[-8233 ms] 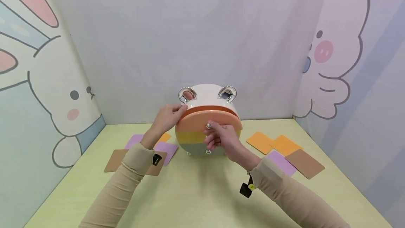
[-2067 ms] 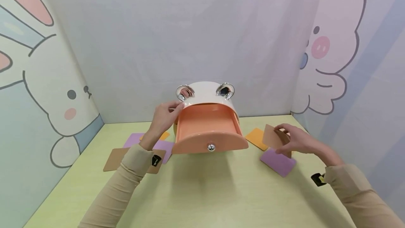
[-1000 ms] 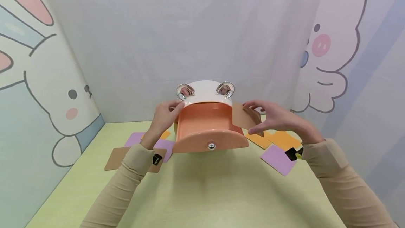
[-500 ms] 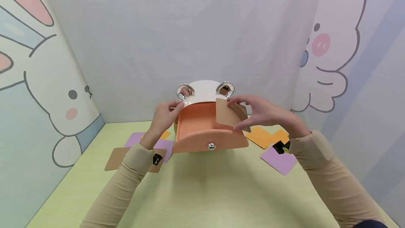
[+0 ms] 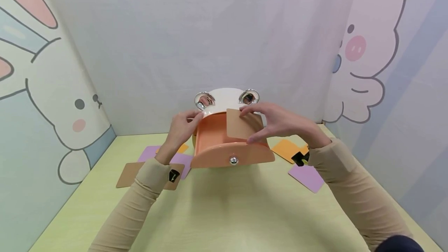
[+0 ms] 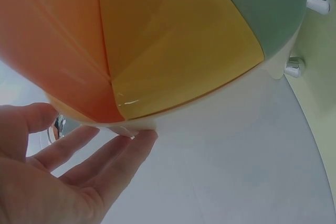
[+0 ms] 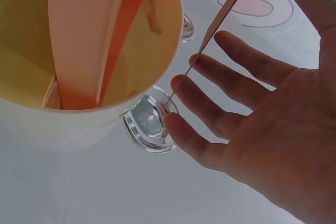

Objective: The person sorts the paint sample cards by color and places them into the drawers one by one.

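Note:
A small round cabinet [image 5: 225, 98] with a white top and chrome ears stands at the back of the table. Its orange top drawer [image 5: 213, 131] is pulled out, the silver knob [image 5: 233, 160] facing forward. My right hand [image 5: 276, 121] holds a brown card [image 5: 234, 125] between thumb and fingertips, tilted over the drawer's right half. In the right wrist view the card [image 7: 223, 17] shows edge-on along the fingertips. With thumb and fingertips, my left hand [image 5: 182, 127] touches the cabinet's upper left edge; the left wrist view shows its fingers extended against the white side.
On the left lie brown [image 5: 129, 172], lilac [image 5: 147, 152] and orange [image 5: 183, 149] cards, partly under the left forearm. At right are orange [image 5: 284, 150] and lilac [image 5: 308, 177] cards, partly covered by the right wrist's camera. Cartoon-printed walls enclose the pale table [image 5: 224, 213].
The top drawer was drawn out by its knob earlier. My right hand has picked up the brown card at the right and carried it left over the drawer. The left hand stays put.

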Action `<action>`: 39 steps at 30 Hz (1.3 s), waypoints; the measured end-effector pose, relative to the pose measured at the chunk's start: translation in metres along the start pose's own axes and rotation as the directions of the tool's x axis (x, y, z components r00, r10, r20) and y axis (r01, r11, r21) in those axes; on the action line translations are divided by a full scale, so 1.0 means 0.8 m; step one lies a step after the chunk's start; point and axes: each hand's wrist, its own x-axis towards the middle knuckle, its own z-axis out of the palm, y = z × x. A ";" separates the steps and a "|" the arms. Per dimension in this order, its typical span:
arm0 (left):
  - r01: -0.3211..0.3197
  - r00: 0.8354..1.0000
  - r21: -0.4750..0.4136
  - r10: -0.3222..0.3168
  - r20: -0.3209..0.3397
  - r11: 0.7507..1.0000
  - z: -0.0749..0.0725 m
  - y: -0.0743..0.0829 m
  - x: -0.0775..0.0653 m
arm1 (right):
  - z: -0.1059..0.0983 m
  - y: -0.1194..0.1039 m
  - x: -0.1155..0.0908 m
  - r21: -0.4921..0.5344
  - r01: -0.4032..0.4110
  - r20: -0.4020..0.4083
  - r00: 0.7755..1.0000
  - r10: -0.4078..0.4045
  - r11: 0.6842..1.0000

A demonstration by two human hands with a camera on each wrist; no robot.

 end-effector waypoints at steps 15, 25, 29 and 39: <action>-0.004 1.000 -0.005 0.004 -0.001 1.000 0.000 -0.002 -0.001 | 0.005 -0.003 0.010 -0.007 0.025 0.019 1.000 -0.024 1.000; 0.000 1.000 -0.010 0.000 0.004 1.000 0.001 -0.002 -0.002 | 0.007 -0.005 0.012 0.020 0.012 0.028 1.000 -0.013 1.000; -0.006 1.000 -0.019 0.006 -0.002 1.000 0.000 -0.002 -0.001 | 0.005 -0.005 0.010 0.044 0.001 0.012 1.000 -0.002 0.999; -0.005 1.000 -0.028 0.005 -0.004 1.000 -0.002 0.000 -0.001 | 0.001 0.015 -0.006 0.072 -0.033 -0.092 0.995 0.039 0.997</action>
